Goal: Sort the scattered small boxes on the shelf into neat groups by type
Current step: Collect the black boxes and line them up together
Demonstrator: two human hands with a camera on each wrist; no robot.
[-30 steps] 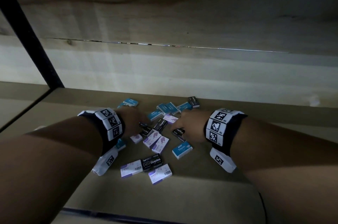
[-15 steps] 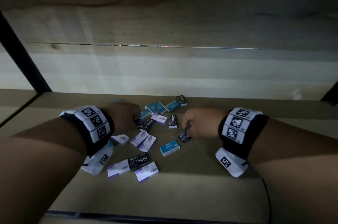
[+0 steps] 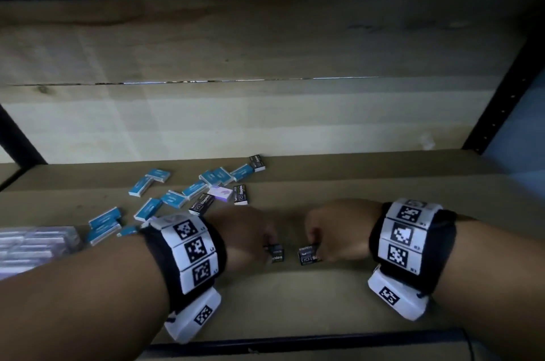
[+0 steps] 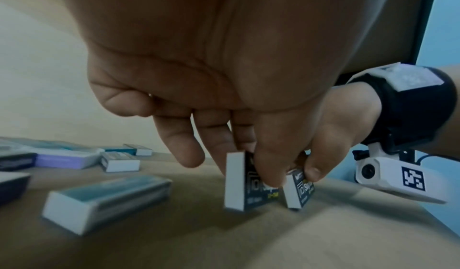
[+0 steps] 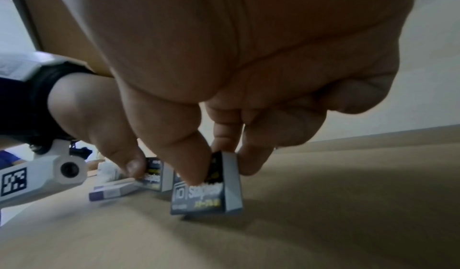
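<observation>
My left hand point(image 3: 269, 242) pinches a black staples box point(image 3: 277, 254) between thumb and fingers. My right hand point(image 3: 314, 242) pinches a second black staples box point(image 3: 308, 254) the same way. Both boxes stand on edge on the brown shelf point(image 3: 295, 301), a small gap apart. The left wrist view shows my left hand point(image 4: 248, 167) on its box point(image 4: 245, 190), with the right hand's box point(image 4: 298, 190) beside it. The right wrist view shows my right hand point(image 5: 221, 167) on its box point(image 5: 206, 192), and the other box point(image 5: 155, 177) behind.
Behind and left of my hands lie several scattered blue boxes point(image 3: 150, 185), a purple box point(image 3: 220, 193) and three black boxes point(image 3: 241, 194). A blurred pale stack point(image 3: 32, 245) sits at the far left. A wooden back wall point(image 3: 265, 124) and a black post point(image 3: 501, 101) bound the shelf.
Both hands have come out of the pile toward the front of the shelf, each carrying a black box. The two boxes now stand side by side; the pile lies to the left.
</observation>
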